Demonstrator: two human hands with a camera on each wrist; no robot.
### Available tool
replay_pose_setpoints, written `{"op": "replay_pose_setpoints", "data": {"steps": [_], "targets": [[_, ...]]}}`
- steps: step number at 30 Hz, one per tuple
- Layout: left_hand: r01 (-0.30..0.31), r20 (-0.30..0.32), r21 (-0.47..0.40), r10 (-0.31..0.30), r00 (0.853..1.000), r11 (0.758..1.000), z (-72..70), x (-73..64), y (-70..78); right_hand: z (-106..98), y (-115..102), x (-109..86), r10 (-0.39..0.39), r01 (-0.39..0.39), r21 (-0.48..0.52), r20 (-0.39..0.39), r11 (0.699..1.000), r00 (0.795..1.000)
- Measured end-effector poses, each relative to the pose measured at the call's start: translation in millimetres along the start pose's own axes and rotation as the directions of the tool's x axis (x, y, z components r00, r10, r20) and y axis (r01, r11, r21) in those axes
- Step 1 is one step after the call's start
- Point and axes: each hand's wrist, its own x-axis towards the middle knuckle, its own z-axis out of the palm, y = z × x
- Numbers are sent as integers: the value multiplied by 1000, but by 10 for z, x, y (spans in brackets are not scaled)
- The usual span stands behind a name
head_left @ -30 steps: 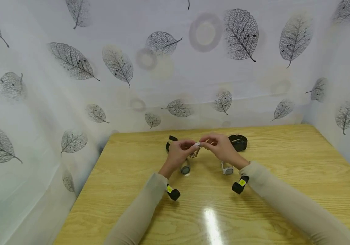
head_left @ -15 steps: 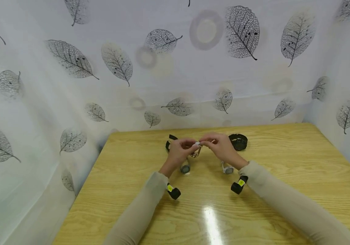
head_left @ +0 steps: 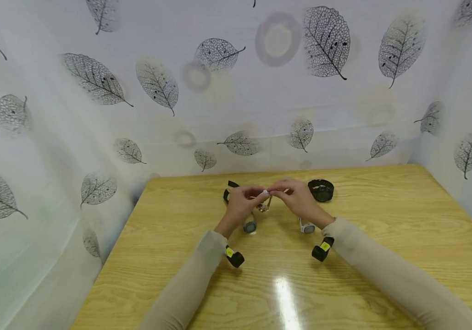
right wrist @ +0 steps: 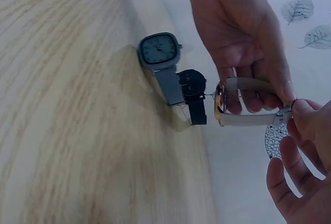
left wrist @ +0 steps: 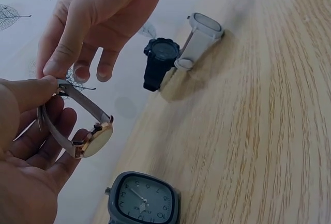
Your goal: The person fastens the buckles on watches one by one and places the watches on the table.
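Note:
A wristwatch (left wrist: 95, 140) with a rose-gold case and a pale strap hangs as a loop between both hands, case lowest in the head view. My left hand (head_left: 241, 206) pinches the buckle end of the strap between thumb and fingers. Right beside it, the right hand (head_left: 297, 197) pinches the same end with thumb and forefinger, its other fingers loosely bent. The strap ends (right wrist: 283, 115) meet under the fingertips, which partly hide the buckle. Below the left hand lies a grey square-faced watch (head_left: 250, 227); a white watch (head_left: 308, 228) lies under the right wrist.
A black watch (head_left: 322, 191) lies on the wooden table (head_left: 169, 256) behind the right hand. Another black watch (right wrist: 194, 87) is partly hidden behind the left hand in the head view. A leaf-print curtain (head_left: 236, 105) stands along the back and sides.
Both hands stay almost in place, fingers still at the buckle. The hanging watch has turned slightly, with more of its strap showing, and less of the pale buckle end shows between the fingertips.

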Motion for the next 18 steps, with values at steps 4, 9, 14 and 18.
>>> {"op": "replay_pose_setpoints", "data": {"steps": [4,9,14,18], "targets": [[-16,2,29,16,1000,999,8,4,-12,17,14,5,-28,28,-20,2,999,1000],[-18,-9,39,18,1000,999,5,15,-14,11,7,6,-11,12,-25,3,1000,1000],[19,-48,-29,-20,999,999,-4,63,16,-6,18,3,37,-37,-17,9,999,999],[62,-96,-140,-76,993,988,-24,105,65,-12,33,-11,64,-64,15,17,998,998]]}}
